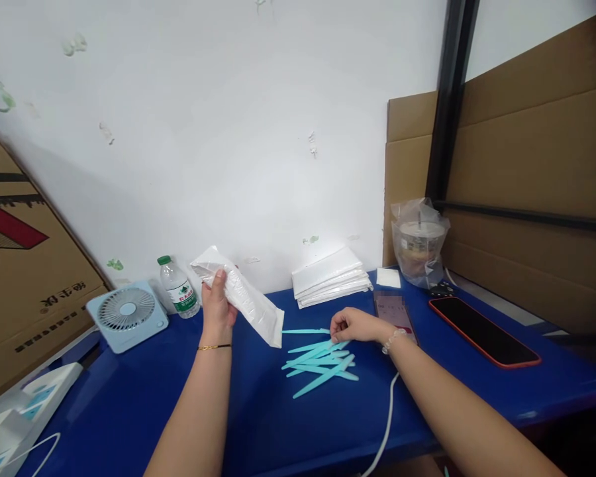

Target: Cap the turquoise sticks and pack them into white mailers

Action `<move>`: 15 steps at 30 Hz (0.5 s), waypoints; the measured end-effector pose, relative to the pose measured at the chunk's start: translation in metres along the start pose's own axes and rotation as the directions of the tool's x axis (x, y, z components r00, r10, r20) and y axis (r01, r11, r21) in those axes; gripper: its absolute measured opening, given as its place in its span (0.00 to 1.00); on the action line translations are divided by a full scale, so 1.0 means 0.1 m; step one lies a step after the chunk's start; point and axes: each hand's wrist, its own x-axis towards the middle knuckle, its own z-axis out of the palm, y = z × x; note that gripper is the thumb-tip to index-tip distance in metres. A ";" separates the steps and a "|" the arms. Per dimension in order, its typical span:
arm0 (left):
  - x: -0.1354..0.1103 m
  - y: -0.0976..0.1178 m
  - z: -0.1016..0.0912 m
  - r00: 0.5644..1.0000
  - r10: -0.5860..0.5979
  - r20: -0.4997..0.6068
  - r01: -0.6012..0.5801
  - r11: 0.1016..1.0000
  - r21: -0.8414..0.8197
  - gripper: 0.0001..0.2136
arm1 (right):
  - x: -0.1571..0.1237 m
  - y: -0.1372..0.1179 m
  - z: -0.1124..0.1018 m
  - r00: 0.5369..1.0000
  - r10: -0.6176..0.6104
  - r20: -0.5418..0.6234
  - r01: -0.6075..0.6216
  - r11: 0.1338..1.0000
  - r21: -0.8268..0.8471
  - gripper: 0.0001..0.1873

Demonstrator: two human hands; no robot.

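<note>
My left hand (219, 301) is closed around a white plastic mailer bag (251, 291), thumb on the front, the bag tilted down to the right with its upper end gaping slightly. A loose pile of thin, tapered turquoise plastic sticks (322, 374) lies crisscrossed on the blue table. Over the back of this pile, my right hand (352, 326) pinches its fingers together at the end of one turquoise stick (305, 331), which points left toward the bag's lower end. The fingertips partly hide the contact.
White mailer bags (330, 278) are stacked against the wall. A blue fan (128, 311) and water bottle (179, 288) stand left. To the right are a phone (395, 315), a red-edged phone (484, 331) and a bagged cup (420, 245). A white cable (390, 417) crosses the table's front.
</note>
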 end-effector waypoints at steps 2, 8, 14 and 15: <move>0.06 0.05 -0.11 0.999 0.037 -0.031 -0.035 0.997 0.062 0.20 | 0.00 0.00 -0.01 1.000 0.004 0.013 -0.004 1.000 -0.004 0.14; 0.16 0.34 -0.44 0.957 0.145 0.253 -0.286 0.635 0.717 0.32 | 0.03 0.04 -0.01 1.000 -0.018 -0.007 0.017 0.999 -0.045 0.14; -0.08 0.16 -0.66 0.598 -0.745 0.296 -0.358 0.082 0.930 0.37 | 0.12 0.07 0.05 0.967 -0.062 -0.246 0.009 0.977 -0.212 0.11; -0.15 0.08 -0.64 0.544 -0.799 0.258 -0.379 0.041 0.924 0.40 | 0.13 0.06 0.05 0.971 -0.069 -0.230 0.012 0.971 -0.238 0.10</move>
